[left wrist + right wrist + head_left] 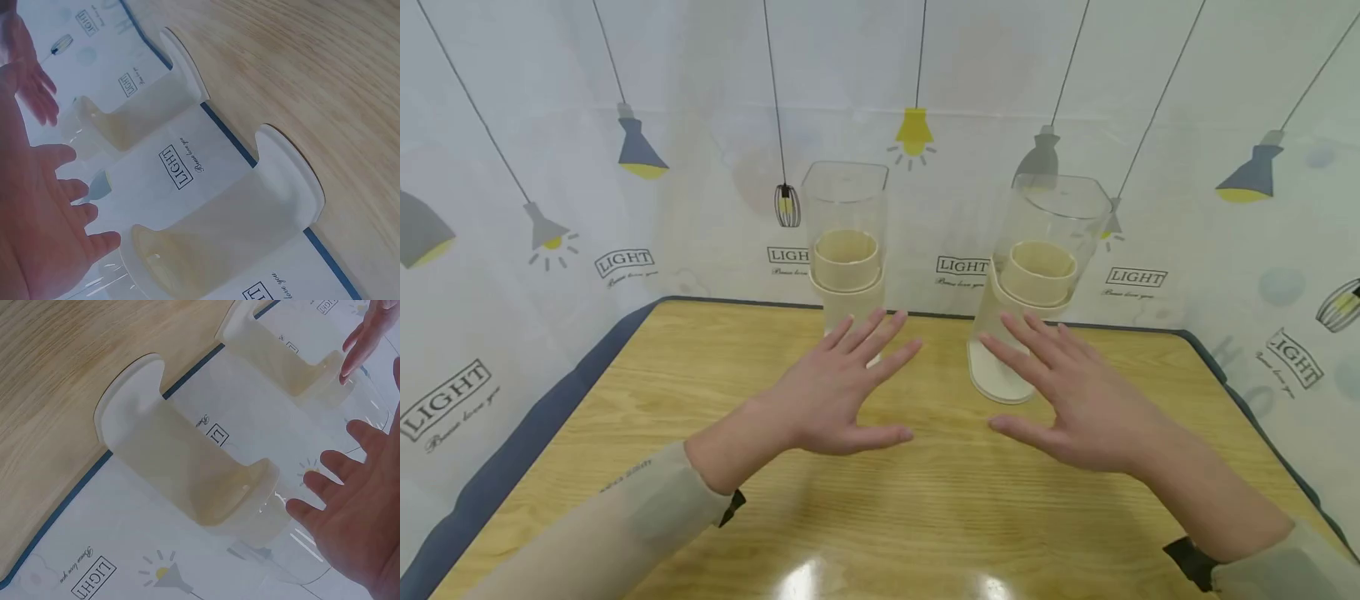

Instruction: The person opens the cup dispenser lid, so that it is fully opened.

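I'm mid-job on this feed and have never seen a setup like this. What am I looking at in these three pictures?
There is no robot here: these are a person's bare left hand and right hand. The wide picture comes from a camera worn on the head, looking forward and down. The two tilted ones come from cameras on the left and right wrists, each showing its own hand close up.

On the light-brown wood-grain table stand two tall containers, left and right, each with a clear see-through upper part and a cream body on a rounded base. Behind hangs a white sheet printed with lamps.

Both hands are spread open in front of the containers, holding nothing.
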A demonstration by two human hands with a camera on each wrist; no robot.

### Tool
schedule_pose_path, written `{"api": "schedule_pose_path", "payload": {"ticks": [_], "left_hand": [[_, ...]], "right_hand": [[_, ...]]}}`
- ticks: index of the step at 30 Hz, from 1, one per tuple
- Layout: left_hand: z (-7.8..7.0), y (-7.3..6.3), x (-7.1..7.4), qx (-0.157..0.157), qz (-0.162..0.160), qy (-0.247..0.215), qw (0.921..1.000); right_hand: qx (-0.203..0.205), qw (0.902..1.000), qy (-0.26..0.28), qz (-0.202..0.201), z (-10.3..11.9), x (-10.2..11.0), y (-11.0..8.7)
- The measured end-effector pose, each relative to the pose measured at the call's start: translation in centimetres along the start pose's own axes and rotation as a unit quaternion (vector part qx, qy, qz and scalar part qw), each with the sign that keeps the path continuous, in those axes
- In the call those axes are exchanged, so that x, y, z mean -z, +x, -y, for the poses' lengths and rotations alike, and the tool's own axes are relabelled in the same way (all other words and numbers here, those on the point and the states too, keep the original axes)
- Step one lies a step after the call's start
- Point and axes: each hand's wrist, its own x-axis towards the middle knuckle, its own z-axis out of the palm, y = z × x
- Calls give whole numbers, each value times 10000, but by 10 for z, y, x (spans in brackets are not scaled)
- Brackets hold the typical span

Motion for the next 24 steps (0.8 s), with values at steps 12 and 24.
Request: {"api": "schedule_pose_path", "payload": {"ticks": [12,24], "left_hand": [[4,21,-1,-291,-1010,-967,9897],[4,87,8,122,-849,-2173,9723]], "right_hand": [[-241,9861,145,-1639,-27,19,-7],[-1205,9589,480,-2523,-60,47,14]]}}
